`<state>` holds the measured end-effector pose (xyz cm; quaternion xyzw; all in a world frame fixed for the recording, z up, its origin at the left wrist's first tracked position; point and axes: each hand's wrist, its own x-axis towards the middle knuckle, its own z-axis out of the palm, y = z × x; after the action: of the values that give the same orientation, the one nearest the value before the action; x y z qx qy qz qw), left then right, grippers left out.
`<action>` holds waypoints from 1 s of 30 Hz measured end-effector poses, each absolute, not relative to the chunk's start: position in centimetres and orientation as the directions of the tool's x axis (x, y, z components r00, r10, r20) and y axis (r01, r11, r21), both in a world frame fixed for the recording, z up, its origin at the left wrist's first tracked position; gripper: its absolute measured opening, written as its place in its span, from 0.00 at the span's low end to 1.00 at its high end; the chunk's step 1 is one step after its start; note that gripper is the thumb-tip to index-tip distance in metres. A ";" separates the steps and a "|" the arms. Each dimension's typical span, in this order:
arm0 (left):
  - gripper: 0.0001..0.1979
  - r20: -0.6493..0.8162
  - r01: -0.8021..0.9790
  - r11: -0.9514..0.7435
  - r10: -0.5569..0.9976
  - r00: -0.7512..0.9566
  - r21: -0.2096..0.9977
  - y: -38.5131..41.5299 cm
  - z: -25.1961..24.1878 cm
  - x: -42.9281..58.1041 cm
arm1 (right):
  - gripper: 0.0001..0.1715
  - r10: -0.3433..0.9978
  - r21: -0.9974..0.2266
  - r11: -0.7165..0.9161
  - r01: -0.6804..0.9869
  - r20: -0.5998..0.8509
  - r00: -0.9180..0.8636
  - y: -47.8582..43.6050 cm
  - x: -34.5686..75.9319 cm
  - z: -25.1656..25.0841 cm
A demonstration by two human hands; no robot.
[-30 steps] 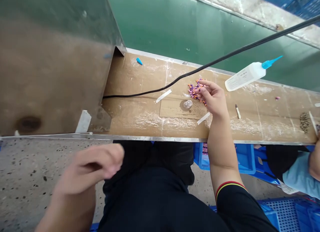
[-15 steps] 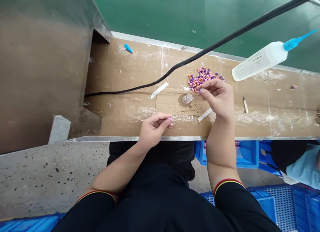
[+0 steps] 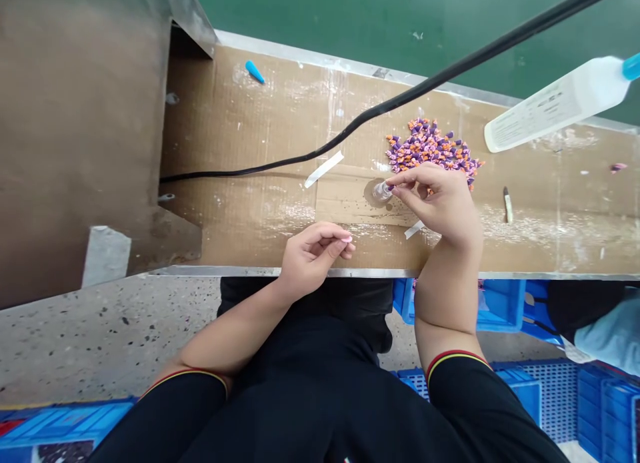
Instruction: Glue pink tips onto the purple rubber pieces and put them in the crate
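Note:
Thumb and forefinger of my left hand (image 3: 316, 255) pinch a small pink piece (image 3: 347, 239) above the near edge of the bench. My right hand (image 3: 434, 198) is closed in a pinch at a small clear cup (image 3: 382, 191), with a tiny purple piece (image 3: 392, 188) at its fingertips. The cup stands on a wet patch of cardboard. Just beyond my right hand lies a pile of small purple, orange and pink pieces (image 3: 425, 146), partly covered by the hand.
A black cable (image 3: 350, 131) crosses above the cardboard-covered bench (image 3: 250, 210). A white bottle (image 3: 555, 106) with a blue tip leans at the right. A blue cap (image 3: 255, 71), tape strips (image 3: 324, 168) and a metal housing (image 3: 85, 130) are around. A person's sleeve (image 3: 607, 333) shows at right.
My right hand has gone from the edge of the pile to the clear cup, carrying a purple piece. My left hand keeps its pinch in nearly the same place. The view has shifted slightly.

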<state>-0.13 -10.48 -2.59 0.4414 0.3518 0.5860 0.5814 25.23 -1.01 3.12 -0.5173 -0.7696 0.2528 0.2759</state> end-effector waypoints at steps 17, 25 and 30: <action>0.05 0.125 -0.415 -0.103 0.992 0.026 0.904 -10.5 -3.2 -0.1 | 0.07 0.891 -0.556 0.453 0.696 0.307 -0.335 -1.3 25.2 2.4; 0.16 -0.056 -0.500 0.027 0.998 -0.043 0.866 -10.3 -3.3 0.2 | 0.08 0.870 -0.675 0.444 0.589 0.481 -0.104 -1.1 25.1 1.5; 0.16 -0.081 -0.514 0.042 0.995 -0.054 0.857 -10.3 -3.2 0.3 | 0.07 0.835 -0.791 0.528 0.309 0.550 -0.016 -5.6 20.5 0.5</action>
<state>0.33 -10.29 -3.15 0.3141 0.3829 0.6168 0.6117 20.46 -5.65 0.48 -0.4250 -0.6728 0.2356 0.5578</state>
